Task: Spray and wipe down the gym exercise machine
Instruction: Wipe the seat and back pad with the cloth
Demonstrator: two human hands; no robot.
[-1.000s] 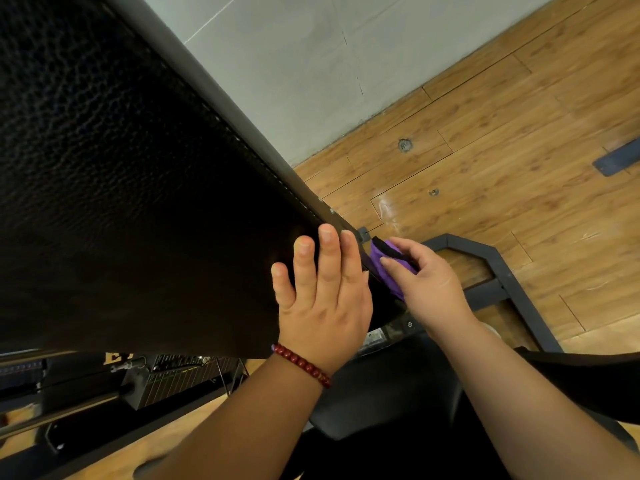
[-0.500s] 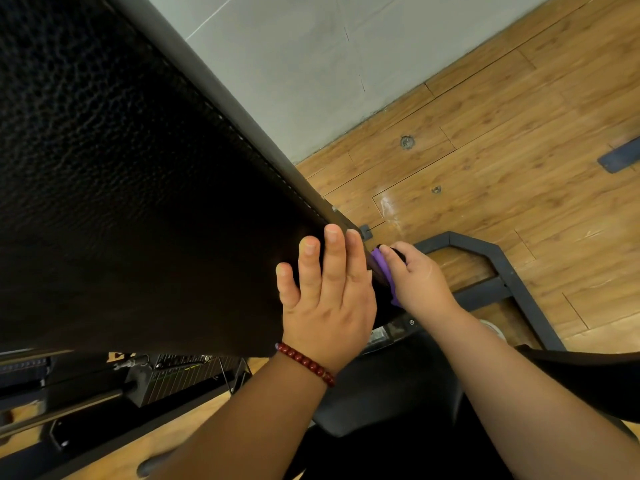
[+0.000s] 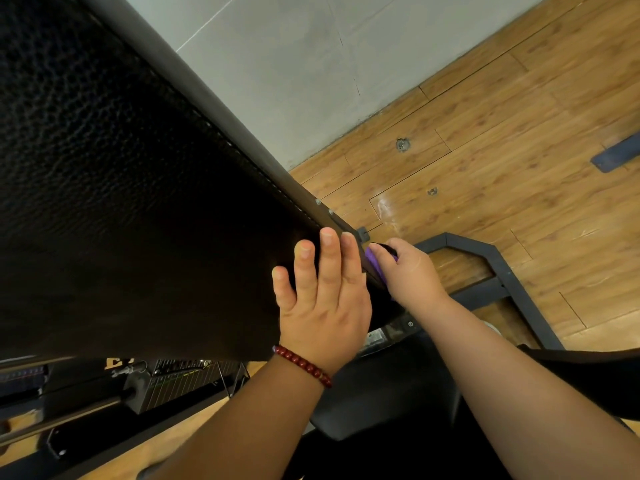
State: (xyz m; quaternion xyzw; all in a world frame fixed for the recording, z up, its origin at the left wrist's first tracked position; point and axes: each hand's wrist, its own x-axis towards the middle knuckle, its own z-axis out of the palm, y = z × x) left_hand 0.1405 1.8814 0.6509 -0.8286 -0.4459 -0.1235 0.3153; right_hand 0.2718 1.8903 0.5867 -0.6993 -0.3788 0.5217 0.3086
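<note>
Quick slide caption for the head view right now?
Left hand rests flat on the black textured pad while the right hand holds a purple cloth against its edge.

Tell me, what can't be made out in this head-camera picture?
The purple cloth: head view, mostly hidden by the right hand gripping it and the edge of the black pad.
The yellow lettering below the pad: head view, cut off by the pad, unreadable.
A spray bottle: nowhere in the frame.

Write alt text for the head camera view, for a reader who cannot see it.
A left hand rests flat on a black machine pad while the right hand grips a purple cloth at the pad's edge. Beyond lie a wooden floor and a grey wall.
</note>
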